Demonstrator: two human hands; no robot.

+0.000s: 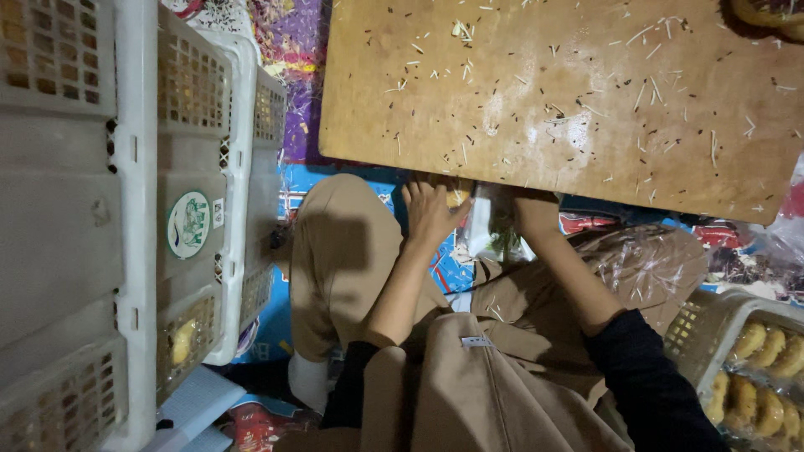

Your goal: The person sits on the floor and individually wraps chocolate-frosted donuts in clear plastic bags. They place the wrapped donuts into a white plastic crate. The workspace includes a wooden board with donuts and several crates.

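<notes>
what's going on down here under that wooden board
A person in tan clothes with dark sleeves sits on a patterned mat, both hands reaching under the near edge of a low wooden board strewn with pale slivers and dark specks. The left hand rests against something small and yellowish; the right hand is beside a clear plastic wrapper, and its grip is hidden. White plastic crates stand stacked on one side, and a basket of packed round pastries sits on the other.
</notes>
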